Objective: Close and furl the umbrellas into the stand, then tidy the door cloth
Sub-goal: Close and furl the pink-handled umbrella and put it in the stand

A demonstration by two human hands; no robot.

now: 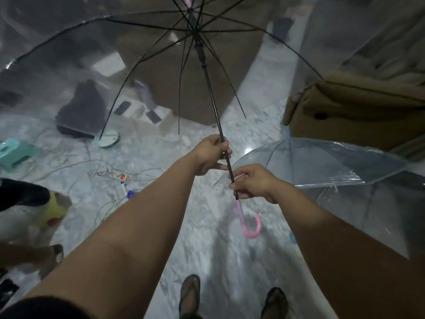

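A clear umbrella (69, 54) with black ribs is spread open in front of me, its canopy filling the upper half of the view. Its black shaft (212, 97) slants down to a pink hooked handle (249, 224). My left hand (210, 155) grips the shaft higher up. My right hand (253, 181) grips the shaft lower down, just above the pink handle. A second clear umbrella (322, 162) lies open on the floor to the right. No stand or door cloth can be made out.
Marble floor (142, 157) strewn with white cables and a power strip (116, 176). A teal stool (16, 150) is at left, a brown sofa (358, 111) at right, and a dark bag (82, 109) with phones lies beyond. Another person's foot (53, 256) is at lower left; my own feet are below.
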